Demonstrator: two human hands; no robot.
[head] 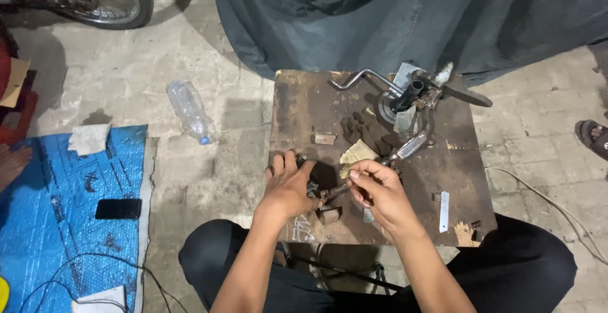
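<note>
Head view: two hands [288, 189] [380, 193] grip one metal part [329, 193].

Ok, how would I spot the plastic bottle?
Start at the brown worktable and look left onto the concrete floor. The clear bottle lies there on its side, crumpled, with a blue cap, between the table and the blue sheet.

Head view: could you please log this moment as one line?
left hand: grips dark metal part | right hand: pinches thin tool | wooden table | plastic bottle on floor
</note>
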